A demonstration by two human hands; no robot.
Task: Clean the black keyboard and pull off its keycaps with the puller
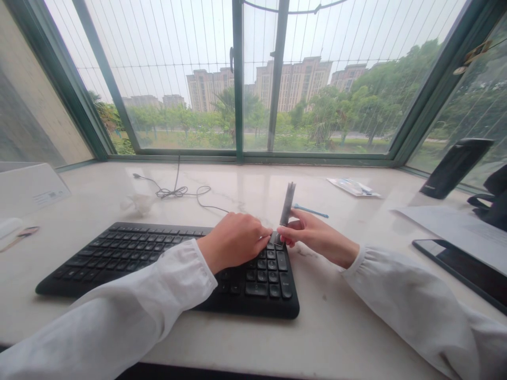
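A black keyboard (146, 256) lies on the pale countertop. My left hand (236, 237) rests over its upper right part, with fingers bent and closed at the far edge and the thumb on the keys. Beside it, my right hand (304, 235) pinches a dark grey keycap puller (287, 205), which stands nearly upright. Thin wire at the puller's lower end reaches a key at the top right corner of the number pad. Whether the wire is hooked under that key cannot be made out. My left fingertips are close to the puller's lower end.
A thin blue stick (311, 211) lies behind my right hand. Further back is a small clear packet (352, 188). A phone (467, 269), papers (455, 232) and a black upright device (455, 168) are on the right. A coiled cable (172, 192) and a white box (34, 187) are left.
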